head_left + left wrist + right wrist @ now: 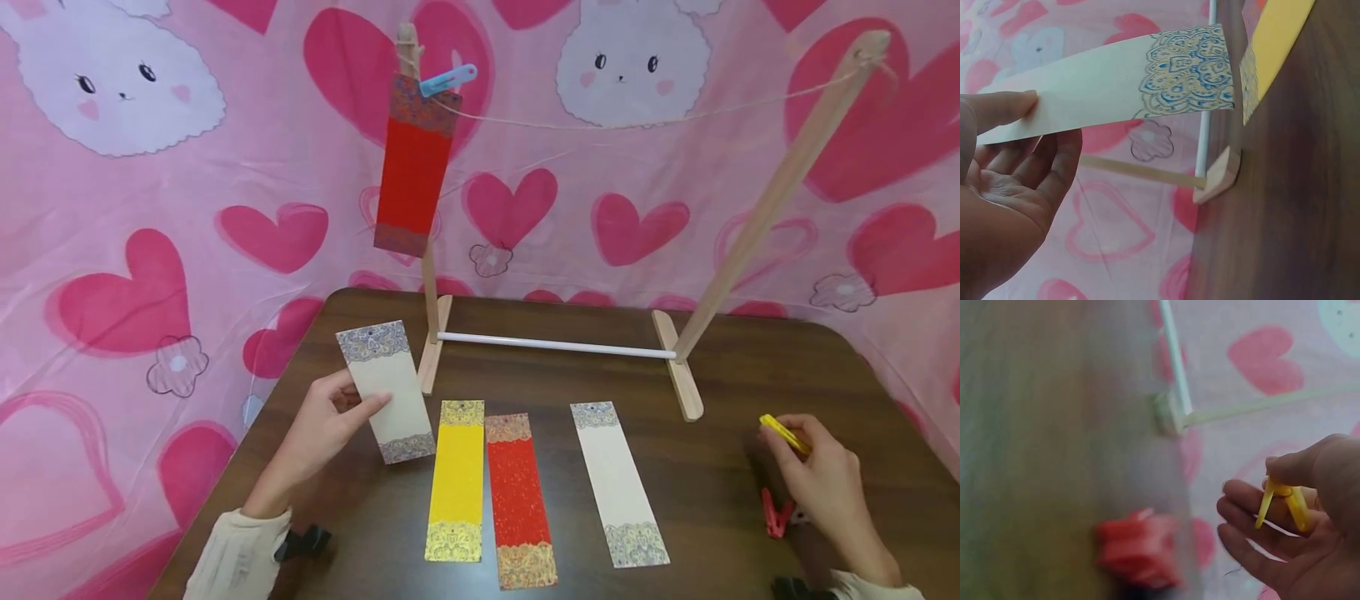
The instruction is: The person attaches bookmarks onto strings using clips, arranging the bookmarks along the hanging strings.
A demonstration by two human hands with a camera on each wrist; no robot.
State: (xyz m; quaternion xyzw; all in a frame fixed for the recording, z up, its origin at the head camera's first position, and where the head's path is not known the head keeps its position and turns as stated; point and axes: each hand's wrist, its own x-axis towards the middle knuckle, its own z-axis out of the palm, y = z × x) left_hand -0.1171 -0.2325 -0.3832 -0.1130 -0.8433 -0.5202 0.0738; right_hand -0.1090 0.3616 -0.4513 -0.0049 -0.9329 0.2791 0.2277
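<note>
Cream card: is being held at a tilt on the left side of the table, just left of the yellow card; blue-grey patterned bands are crossing both ends, and a small hole is showing in the upper band. Whether its lower edge is touching the table cannot be told.
Left hand: is gripping the cream card by its left edge, the thumb lying on the face and the other fingers bending behind, as the left wrist view is showing.
Right hand: is pinching the yellow clothespin between thumb and fingers, over the right side of the table.
Yellow clothespin prongs: are spreading apart in the right wrist view.
Red clothespin: is lying near the right hand, appearing blurred in the right wrist view.
Cards on the tabletop: the yellow card and the speckled red card are lying close side by side; the white card is lying at a slant to their right, apart from both.
Hung red card: is hanging at the left end of the cord, the blue clothespin clamping its top edge.
Wooden stand: the left post and right post are carrying the cord; the white rod is joining their feet.
Pink cloth: is hanging behind the table, showing hearts and rabbit faces.
</note>
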